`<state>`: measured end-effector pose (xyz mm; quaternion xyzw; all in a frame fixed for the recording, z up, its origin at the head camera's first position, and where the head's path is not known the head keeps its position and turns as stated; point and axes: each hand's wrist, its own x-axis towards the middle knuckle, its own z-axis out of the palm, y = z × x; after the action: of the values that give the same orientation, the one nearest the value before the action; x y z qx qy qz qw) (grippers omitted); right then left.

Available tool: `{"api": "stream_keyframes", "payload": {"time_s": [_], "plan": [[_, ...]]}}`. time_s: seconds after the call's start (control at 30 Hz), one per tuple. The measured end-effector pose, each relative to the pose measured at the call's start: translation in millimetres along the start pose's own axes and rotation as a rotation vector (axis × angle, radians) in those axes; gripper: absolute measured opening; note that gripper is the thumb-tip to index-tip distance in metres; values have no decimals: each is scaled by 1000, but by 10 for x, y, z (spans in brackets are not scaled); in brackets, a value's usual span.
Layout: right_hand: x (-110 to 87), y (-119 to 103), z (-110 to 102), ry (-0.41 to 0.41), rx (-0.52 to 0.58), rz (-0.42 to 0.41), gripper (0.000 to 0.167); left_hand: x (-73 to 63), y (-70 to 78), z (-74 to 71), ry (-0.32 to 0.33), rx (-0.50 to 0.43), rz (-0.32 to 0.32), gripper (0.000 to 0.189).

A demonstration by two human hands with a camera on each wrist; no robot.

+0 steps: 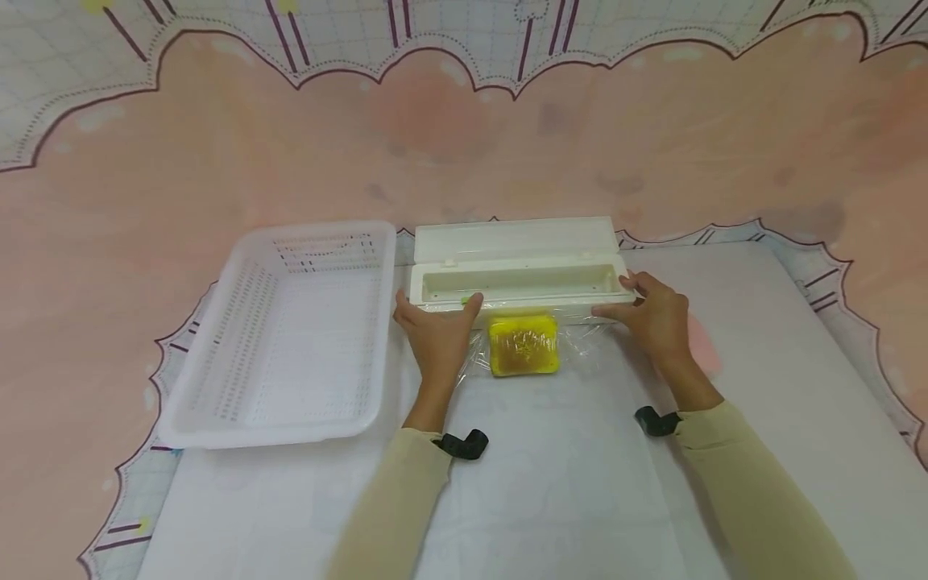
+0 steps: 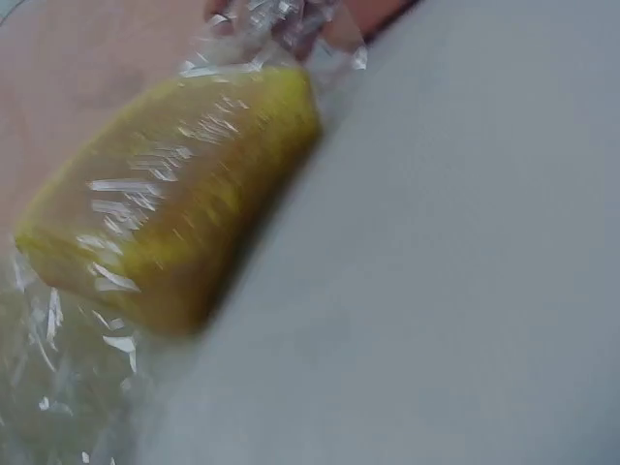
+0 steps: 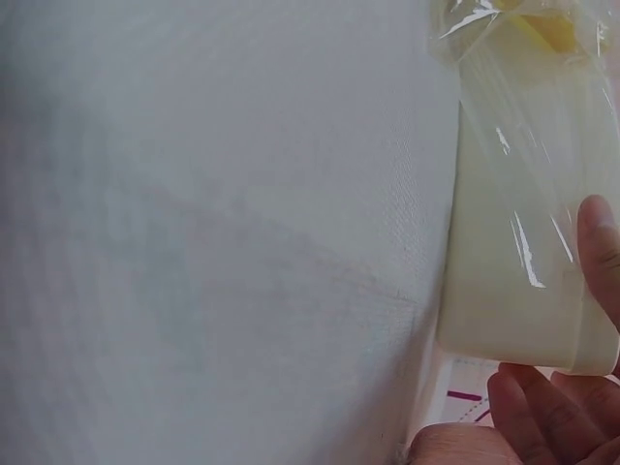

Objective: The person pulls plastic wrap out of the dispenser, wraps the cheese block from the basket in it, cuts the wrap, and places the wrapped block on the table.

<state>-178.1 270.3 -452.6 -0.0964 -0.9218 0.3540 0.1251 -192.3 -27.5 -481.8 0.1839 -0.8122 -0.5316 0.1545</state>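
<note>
Left sleeve (image 1: pixel 391 499): long, plain khaki-beige cloth, 7 o'clock in the head view
Right sleeve (image 1: pixel 754 483): same khaki-beige, lightly creased near the wrist, 4 o'clock
Left wrist camera (image 1: pixel 467 445): black, stubby, elbow-shaped, at the wrist's 3 o'clock
Right wrist camera (image 1: pixel 656 422): black, similarly bent, at the wrist's 9 o'clock
Left hand (image 1: pixel 441 337): bare
Right hand (image 1: pixel 658 316): bare

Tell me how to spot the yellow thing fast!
Find the big white basket, then the long white box to its right. In front of that box, between the left hand and right hand, is the wrapped block, yellow and brown unlike those white things.
</note>
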Motion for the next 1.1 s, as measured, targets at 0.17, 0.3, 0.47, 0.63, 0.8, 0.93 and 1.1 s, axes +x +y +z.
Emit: {"api": "stream_keyframes", "payload": {"time_s": [0.17, 0.3, 0.47, 0.63, 0.8, 0.93, 1.1], "plan": [[3, 11, 26, 18, -19, -27, 65, 12, -68, -1, -3, -30, -14, 123], [2, 11, 26, 16, -16, -29, 64, 31, -94, -25, -4, -52, -24, 107], [1, 24, 10, 12, -33, -26, 66, 54, -129, -67, -35, -115, -16, 92], [-1, 37, 16, 15, -16, -46, 67, 85, -154, -106, -36, -139, 19, 84], [-5, 26, 19, 32, -4, -78, 65, 122, -160, -163, -41, -146, 36, 78], [-6, 21, 17, 23, -8, -62, 65, 154, -159, -208, -53, -164, 22, 72], [-7, 15, 14, 7, -11, -39, 67, 193, -181, -257, -70, -183, 20, 60]]}}
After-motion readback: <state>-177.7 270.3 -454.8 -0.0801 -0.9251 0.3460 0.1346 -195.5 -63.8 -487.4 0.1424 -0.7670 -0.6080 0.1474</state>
